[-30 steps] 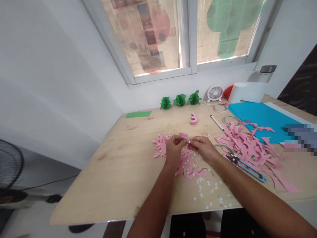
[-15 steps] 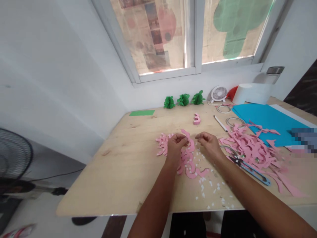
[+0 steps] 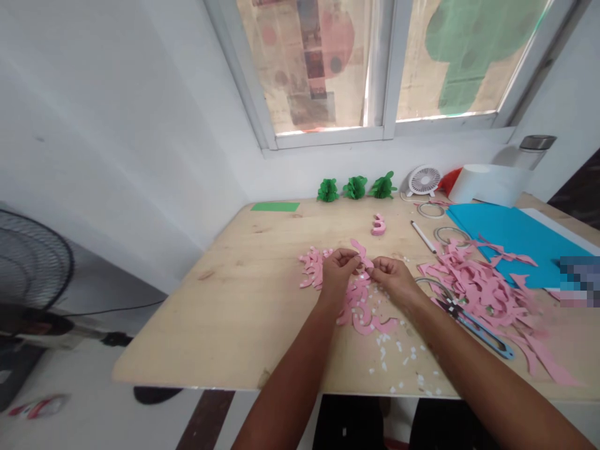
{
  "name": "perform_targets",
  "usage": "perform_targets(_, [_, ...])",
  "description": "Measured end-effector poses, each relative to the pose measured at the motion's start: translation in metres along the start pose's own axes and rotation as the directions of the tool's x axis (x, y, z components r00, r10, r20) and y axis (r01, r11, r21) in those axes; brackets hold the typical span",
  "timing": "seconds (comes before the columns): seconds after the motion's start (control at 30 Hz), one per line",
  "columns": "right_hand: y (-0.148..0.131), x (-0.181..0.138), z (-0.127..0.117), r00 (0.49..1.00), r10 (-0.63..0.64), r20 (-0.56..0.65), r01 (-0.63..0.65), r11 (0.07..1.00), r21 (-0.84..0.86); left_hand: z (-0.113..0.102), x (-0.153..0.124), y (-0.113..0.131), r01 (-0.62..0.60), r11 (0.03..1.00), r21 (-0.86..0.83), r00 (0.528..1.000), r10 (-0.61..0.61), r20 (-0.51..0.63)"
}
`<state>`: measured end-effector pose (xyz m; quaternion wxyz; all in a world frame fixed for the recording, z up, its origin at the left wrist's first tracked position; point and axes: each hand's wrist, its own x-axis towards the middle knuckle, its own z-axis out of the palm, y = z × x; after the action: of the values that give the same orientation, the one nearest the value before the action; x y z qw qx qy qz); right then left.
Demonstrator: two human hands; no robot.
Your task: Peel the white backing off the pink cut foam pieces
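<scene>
Between my hands is a wavy pink paper cutout [image 3: 359, 247], raised a little off the wooden table. My left hand [image 3: 343, 265] pinches its left side between thumb and fingers. From the other side, my right hand [image 3: 387, 273] has its thumb and fingertips closed on the cutout's right edge. Below the hands lie more curved pink cutouts [image 3: 363, 322], some with small white squares on them. To the left of my left hand sits a pile of pink cutouts [image 3: 311, 267]. Loose white bits [image 3: 407, 357] are scattered on the table in front of me.
Pink paper scraps [image 3: 487, 284] lie heaped at right, with blue-handled scissors [image 3: 482, 331] beside them. Blue sheets [image 3: 504, 234], a white pen [image 3: 423, 237] and tape rings [image 3: 430, 210] are behind. Along the wall stand green paper figures [image 3: 355, 187] and a small fan [image 3: 424, 181].
My right hand has moved left and now touches the cutout, which my left hand still holds. The view has shifted slightly.
</scene>
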<state>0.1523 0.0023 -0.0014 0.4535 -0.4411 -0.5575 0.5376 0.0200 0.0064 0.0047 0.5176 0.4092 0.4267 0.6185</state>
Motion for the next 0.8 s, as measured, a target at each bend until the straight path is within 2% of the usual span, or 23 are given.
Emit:
perform_targets(0.1, [0.0027,0.0027,-0.0025,0.997,0.007,-0.08,-0.006,1.0,0.022,-0.0005,-0.0002,0.002,0.041,0.998,0.043,0.999,-0.042,0.013])
perform_targets(0.2, [0.005,0.0059,-0.0054,0.988,-0.02,-0.153,0.022,1.0,0.016,-0.0034,-0.0007,0.0023,0.122,0.986,0.114,0.984,-0.135,0.115])
perform_targets(0.27, [0.0049,0.0071,-0.0066,0.983,-0.041,-0.177,0.043,0.999,0.005,-0.0051,-0.0016,0.0016,0.159,0.976,0.149,0.965,-0.185,0.184])
perform_targets(0.37, [0.0021,0.0065,-0.007,0.982,-0.061,-0.18,0.061,0.998,-0.006,-0.0057,-0.0037,0.0012,0.167,0.973,0.16,0.954,-0.201,0.221])
perform_targets(0.53, [-0.0001,0.0042,-0.0055,0.997,-0.038,-0.071,0.038,0.999,-0.001,-0.004,-0.005,0.0031,0.118,0.982,0.147,0.966,-0.147,0.211])
perform_targets(0.67, [0.0049,0.0056,-0.005,0.997,-0.026,-0.078,0.026,1.0,0.004,-0.0029,-0.004,0.0025,0.082,0.974,0.212,0.978,-0.12,0.172])
perform_targets(0.73, [0.0064,0.0063,-0.005,0.995,-0.039,-0.091,0.038,0.999,-0.008,-0.0019,-0.0042,0.0018,0.014,0.961,0.276,0.987,-0.057,0.148])
perform_targets(0.8, [0.0064,0.0062,-0.0048,0.992,-0.058,-0.113,0.055,0.998,-0.03,-0.0005,-0.0053,0.0014,-0.118,0.915,0.386,0.991,0.081,0.11])
